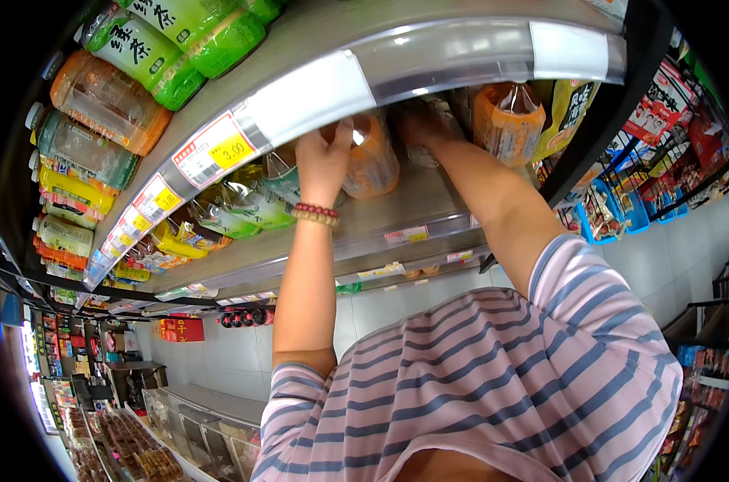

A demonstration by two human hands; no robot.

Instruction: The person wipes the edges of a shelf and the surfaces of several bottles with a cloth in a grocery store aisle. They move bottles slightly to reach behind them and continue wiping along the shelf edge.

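Observation:
My left hand (324, 153), with two bead bracelets on its wrist, reaches under the upper shelf's lip. Its thumb lies against the side of an orange-labelled drink bottle (373, 165); the fingertips are hidden. Just left of that hand stands a bottle with a teal label (282, 175). My right hand (423, 123) is deep in the shadow of the same shelf, blurred. A clear plastic bottle or wrapped item (424, 155) is beside it, and I cannot tell whether the hand grips it. Farther right stands another orange-labelled bottle (509, 123).
The upper shelf's price-tag rail (454, 60) curves close above both hands. Green tea bottles (153, 54) stand on that shelf. A black rack post (605, 132) rises at right, beside hanging snack packets (659, 102) and blue baskets (635, 205). Lower shelf edges (370, 241) lie beneath my arms.

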